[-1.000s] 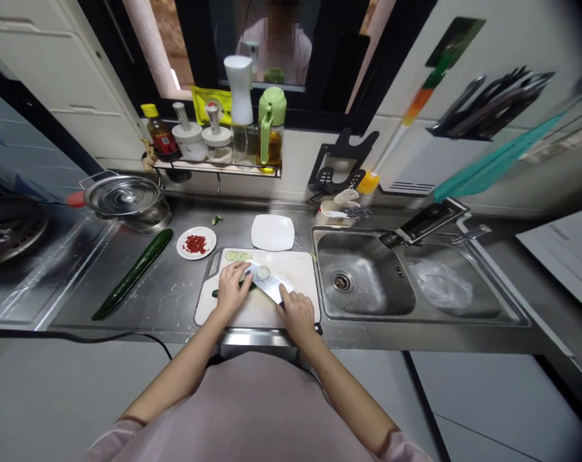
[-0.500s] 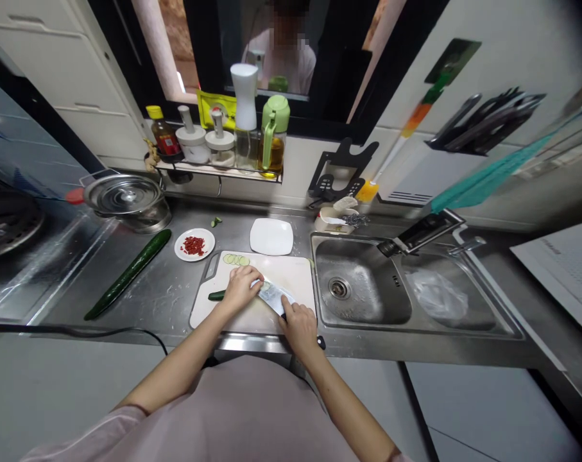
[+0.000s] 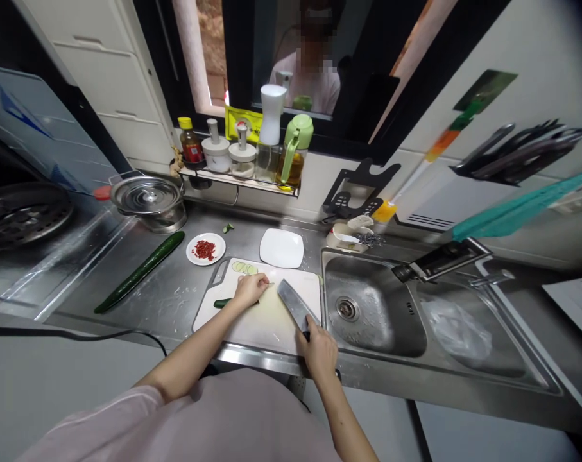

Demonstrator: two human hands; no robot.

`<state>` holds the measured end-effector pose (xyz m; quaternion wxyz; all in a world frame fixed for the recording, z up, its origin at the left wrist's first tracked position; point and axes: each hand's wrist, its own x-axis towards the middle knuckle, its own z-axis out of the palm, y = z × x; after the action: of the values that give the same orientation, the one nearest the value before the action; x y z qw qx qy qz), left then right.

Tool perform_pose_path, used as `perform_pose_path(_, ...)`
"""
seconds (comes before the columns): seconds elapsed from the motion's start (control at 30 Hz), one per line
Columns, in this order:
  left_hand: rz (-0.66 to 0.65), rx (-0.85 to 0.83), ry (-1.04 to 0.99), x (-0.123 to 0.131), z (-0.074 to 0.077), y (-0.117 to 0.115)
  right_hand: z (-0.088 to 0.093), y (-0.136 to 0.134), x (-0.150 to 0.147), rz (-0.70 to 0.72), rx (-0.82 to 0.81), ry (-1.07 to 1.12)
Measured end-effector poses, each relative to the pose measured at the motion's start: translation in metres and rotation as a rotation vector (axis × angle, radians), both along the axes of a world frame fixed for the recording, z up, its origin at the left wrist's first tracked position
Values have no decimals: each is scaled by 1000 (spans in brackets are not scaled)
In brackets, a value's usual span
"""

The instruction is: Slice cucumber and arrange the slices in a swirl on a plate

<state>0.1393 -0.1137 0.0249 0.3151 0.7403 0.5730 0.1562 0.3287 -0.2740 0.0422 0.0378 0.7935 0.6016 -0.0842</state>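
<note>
A white cutting board (image 3: 271, 321) lies on the steel counter beside the sink. My left hand (image 3: 250, 290) is curled over a short piece of cucumber (image 3: 222, 303) on the board and holds it down. A few cucumber slices (image 3: 244, 267) lie at the board's far edge. My right hand (image 3: 319, 350) grips the handle of a cleaver (image 3: 295, 307) at the board's near right corner. Its blade points up and left and stands apart from the cucumber piece.
A whole cucumber (image 3: 140, 273) lies on the counter to the left. Near it are a small plate of chopped red chilli (image 3: 205, 249) and a square white plate (image 3: 282, 248). A lidded steel pot (image 3: 147, 200) stands far left, the sink (image 3: 375, 311) right. A person's reflection shows in the window.
My right hand has drawn the cleaver back to the right, away from my left hand and the cucumber piece. The camera view has shifted, so everything sits further right and lower.
</note>
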Motion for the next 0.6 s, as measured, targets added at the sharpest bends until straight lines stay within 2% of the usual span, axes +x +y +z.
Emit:
perform_pose_path(0.3,127,8,144,-10,-11,42,2,0,-1,13,32,38)
perform_pose_path(0.6,98,-21,254,-16,-17,56,-4,-2,4,-1,41,74)
